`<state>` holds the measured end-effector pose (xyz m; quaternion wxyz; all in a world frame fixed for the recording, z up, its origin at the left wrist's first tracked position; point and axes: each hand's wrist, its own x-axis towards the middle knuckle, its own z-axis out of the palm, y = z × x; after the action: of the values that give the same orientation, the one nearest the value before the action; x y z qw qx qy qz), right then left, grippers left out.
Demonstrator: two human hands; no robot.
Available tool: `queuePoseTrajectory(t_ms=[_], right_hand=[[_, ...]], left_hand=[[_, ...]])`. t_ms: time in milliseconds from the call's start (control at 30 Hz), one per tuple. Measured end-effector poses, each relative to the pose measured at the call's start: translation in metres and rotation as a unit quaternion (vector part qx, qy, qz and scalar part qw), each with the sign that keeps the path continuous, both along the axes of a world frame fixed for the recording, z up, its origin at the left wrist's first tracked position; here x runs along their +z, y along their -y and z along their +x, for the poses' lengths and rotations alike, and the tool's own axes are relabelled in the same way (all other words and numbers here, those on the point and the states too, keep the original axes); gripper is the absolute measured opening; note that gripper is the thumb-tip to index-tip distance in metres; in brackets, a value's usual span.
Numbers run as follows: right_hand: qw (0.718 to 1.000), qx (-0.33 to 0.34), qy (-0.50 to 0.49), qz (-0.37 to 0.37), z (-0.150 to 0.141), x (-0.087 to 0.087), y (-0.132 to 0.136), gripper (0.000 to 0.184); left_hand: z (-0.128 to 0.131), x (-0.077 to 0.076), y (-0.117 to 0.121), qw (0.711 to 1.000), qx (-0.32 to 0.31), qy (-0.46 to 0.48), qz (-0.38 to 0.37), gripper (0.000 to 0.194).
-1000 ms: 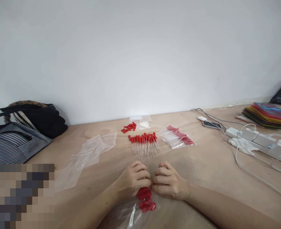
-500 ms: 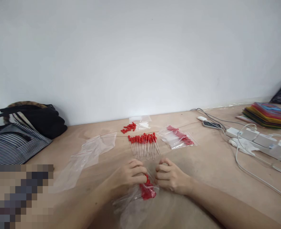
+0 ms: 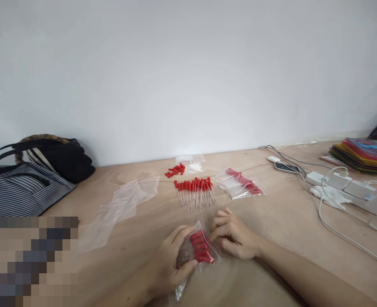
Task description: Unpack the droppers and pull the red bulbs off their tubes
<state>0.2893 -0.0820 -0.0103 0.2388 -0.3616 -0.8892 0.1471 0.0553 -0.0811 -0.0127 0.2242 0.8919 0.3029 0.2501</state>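
While the left hand (image 3: 167, 261) grips the bag (image 3: 185, 250) between thumb and fingers, the red bulbs (image 3: 201, 246) inside it face the right hand (image 3: 234, 234). The bag sits between both hands, nearer the wearer than the row of droppers (image 3: 188, 186). Right fingers are curled just beside the bag's edge; whether they pinch the film cannot be told. Risks, as judged: an unsealed edge, if tilted downward, could release the contents; excess left-hand pressure could bend them; a careless forward reach could scatter the row.

Striped bag (image 3: 31, 196), white wall (image 3: 188, 76), colourful stack (image 3: 362, 157)
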Motion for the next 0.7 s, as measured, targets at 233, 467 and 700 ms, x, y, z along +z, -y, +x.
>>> queuePoseTrajectory(t_ms=[233, 467, 700], right_hand=[[0.993, -0.041, -0.014, -0.114, 0.000, -0.001, -0.004, 0.008], [0.996, -0.040, 0.016, -0.083, -0.001, 0.000, -0.005, 0.029], [0.997, -0.047, 0.066, 0.017, -0.011, 0.008, 0.009, 0.025]], left_hand=[[0.000, -0.004, -0.004, 0.999, -0.010, 0.014, 0.036, 0.051], [0.000, -0.009, -0.003, 0.998, -0.018, 0.017, 0.061, 0.042], [0.000, -0.007, -0.002, 0.998, -0.013, 0.034, 0.047, 0.037]])
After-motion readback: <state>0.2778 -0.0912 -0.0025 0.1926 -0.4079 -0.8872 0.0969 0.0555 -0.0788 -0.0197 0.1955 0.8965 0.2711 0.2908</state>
